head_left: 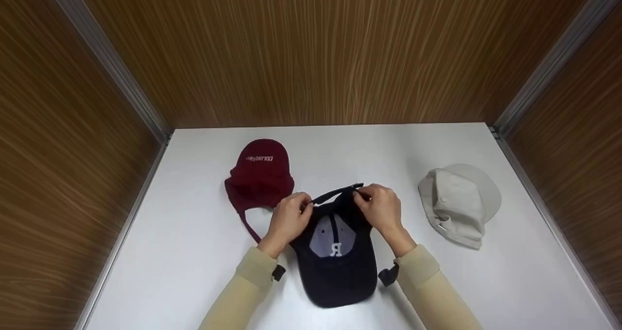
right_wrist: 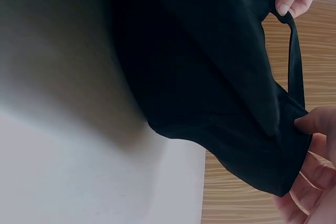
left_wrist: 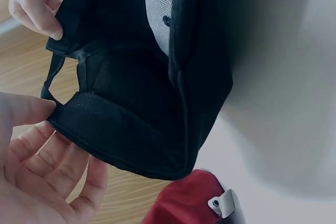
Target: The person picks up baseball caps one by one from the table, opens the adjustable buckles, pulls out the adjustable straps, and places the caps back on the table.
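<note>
L hand (head_left: 286,220) + R hand (head_left: 382,208): pinching dark cap (head_left: 335,262) by back edge, one each side

Nearest: tan sleeves (head_left: 240,291), reaching in from bottom of head view, w/ small dark pieces (head_left: 278,272) by inner cuffs. Btwn forearms: brim (head_left: 337,286), pointing back twd person; can't tell if touching table or just above. Just past that: crown, hollow side up, w/ pale inner panel (head_left: 316,242), dark centre seam, plus white R-like letter (head_left: 336,250) nr brim.

Farther up, at cap's back end: gripped w/ L hand at L end of back strap (right_wrist: 295,66), thumb on one face, fingers on other. Same w/ R hand at R end. Strap arched btwn hands, gap under. Back edge held up, wood showing behind in both wrist views.

Out to R, well apart from R hand: beige cap (head_left: 459,206), on table, crown crumpled, brim to R. Over to L, just beside L hand: maroon cap (head_left: 260,179), also on table, pale lettering (head_left: 259,158) upside down, band trailing twd L forearm; touching hand or not, can't tell. In L wrist view: metal clasp (left_wrist: 222,203) nr red fabric.

Farthest: white table (head_left: 170,281) running to back edge, then upright wood-grain panel (head_left: 311,53).
</note>
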Tool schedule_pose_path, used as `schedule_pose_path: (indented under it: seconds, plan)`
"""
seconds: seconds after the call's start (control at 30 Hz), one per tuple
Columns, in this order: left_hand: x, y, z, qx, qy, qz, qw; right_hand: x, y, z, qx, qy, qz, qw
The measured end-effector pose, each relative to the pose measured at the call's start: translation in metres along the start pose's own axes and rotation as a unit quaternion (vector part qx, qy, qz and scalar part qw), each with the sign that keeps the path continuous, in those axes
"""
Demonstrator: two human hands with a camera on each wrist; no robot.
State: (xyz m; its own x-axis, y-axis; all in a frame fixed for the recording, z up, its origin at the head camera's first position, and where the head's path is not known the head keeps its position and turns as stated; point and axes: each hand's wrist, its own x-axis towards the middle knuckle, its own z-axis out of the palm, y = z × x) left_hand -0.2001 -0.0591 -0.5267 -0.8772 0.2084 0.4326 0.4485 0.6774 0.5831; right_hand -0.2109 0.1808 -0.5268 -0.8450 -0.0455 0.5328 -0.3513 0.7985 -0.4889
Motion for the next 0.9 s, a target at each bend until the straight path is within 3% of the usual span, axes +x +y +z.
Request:
schedule_pose_path:
  seconds: [0.43, 0.63, 0.77, 0.9]
  plan:
    - [0.0006, -0.0013, -0.0002, -0.008, 0.007, -0.015, 0.9998, 0.0002, 0.0014, 0.0008, 0.017, -0.007, -0.001, 1.000]
    - [0.0033, 0.0018, -0.0013, 0.005, -0.014, 0.014, 0.9998, 0.0007, 0.0013, 0.0009, 0.018, -0.007, -0.016, 1.000]
    - [0.0035, 0.0023, -0.0012, 0.018, -0.001, 0.031, 0.9994, 0.0008, 0.0005, -0.0001, 0.012, -0.008, -0.002, 1.000]
    - [0.0033, 0.0007, -0.0003, 0.017, 0.023, 0.024, 0.9993, 0.0013, -0.0010, -0.0009, 0.005, -0.004, 0.028, 1.000]
